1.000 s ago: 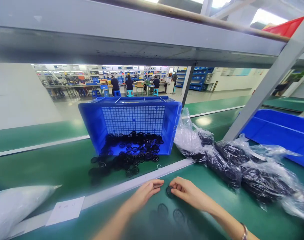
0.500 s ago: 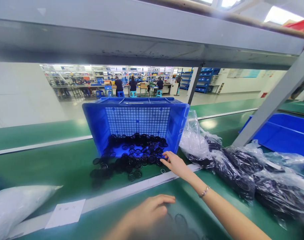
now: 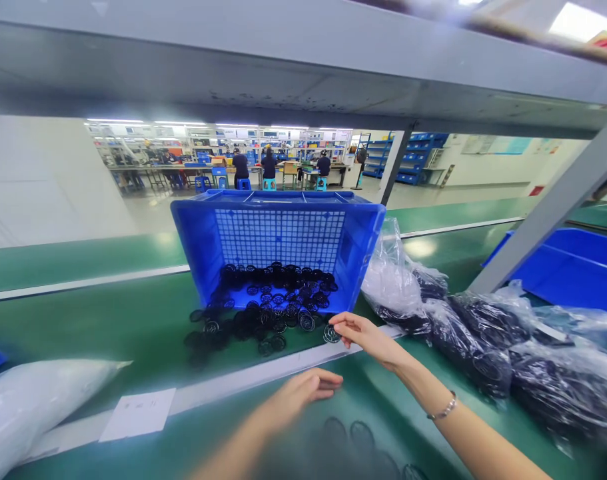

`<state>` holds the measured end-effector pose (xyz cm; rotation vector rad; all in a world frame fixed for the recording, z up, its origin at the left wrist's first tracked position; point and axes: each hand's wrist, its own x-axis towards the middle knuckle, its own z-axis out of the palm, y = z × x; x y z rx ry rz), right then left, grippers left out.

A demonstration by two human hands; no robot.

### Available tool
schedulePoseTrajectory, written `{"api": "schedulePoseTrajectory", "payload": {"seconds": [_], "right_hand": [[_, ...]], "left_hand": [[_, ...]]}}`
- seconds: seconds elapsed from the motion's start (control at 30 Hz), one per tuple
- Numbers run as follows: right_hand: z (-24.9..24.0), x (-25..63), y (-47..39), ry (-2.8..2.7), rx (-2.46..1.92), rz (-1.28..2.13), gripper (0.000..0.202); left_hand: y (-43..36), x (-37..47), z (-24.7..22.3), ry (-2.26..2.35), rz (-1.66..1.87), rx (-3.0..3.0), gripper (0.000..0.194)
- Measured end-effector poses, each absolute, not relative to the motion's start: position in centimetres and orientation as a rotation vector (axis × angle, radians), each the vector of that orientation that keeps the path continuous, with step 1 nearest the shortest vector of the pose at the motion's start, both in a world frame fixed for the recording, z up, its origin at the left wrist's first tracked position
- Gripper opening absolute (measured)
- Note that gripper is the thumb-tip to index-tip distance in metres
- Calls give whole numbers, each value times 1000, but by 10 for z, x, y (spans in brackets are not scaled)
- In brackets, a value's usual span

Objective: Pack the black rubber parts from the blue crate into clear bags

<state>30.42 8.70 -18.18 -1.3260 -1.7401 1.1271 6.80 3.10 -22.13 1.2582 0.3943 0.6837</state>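
As a black disc [image 3: 330, 335] is pinched by the right hand [image 3: 368, 339], fingers of the left hand [image 3: 299, 395] are extended. Rim-only contact is advised.

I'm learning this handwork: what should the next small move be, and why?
Probably draw the round black openwork disc at the right hand towards the open left hand. It sits at that hand's fingertips, apart from the dark heap of black discs by the blue plastic crate, and similar blurred discs lie nearer the wearer.
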Motion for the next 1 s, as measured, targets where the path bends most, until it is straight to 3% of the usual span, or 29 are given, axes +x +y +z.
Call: {"api": "schedulePoseTrajectory", "payload": {"seconds": [0.17, 0.4, 0.53, 0.67, 0.77, 1.0], "right_hand": [[-188, 314, 47, -1739, -1360, 1268, 31], [-203, 312, 4, -2219, -1499, 978, 6], [-193, 301, 28, -2211, -1534, 789, 15], [-199, 278, 66, -2149, -1498, 428, 10], [-213, 256, 83, -2253, -1469, 248, 22], [-224, 246, 84, -2210, -1511, 272, 18]], "left_hand": [[36, 71, -220, 453, 874, 1123, 46], [38, 65, -212, 474, 893, 1151, 35], [39, 68, -216, 475, 954, 1073, 38], [45, 70, -224, 551, 1066, 944, 51], [50, 69, -231, 563, 1126, 862, 52], [53, 68, -234, 566, 1145, 817, 52]]}}
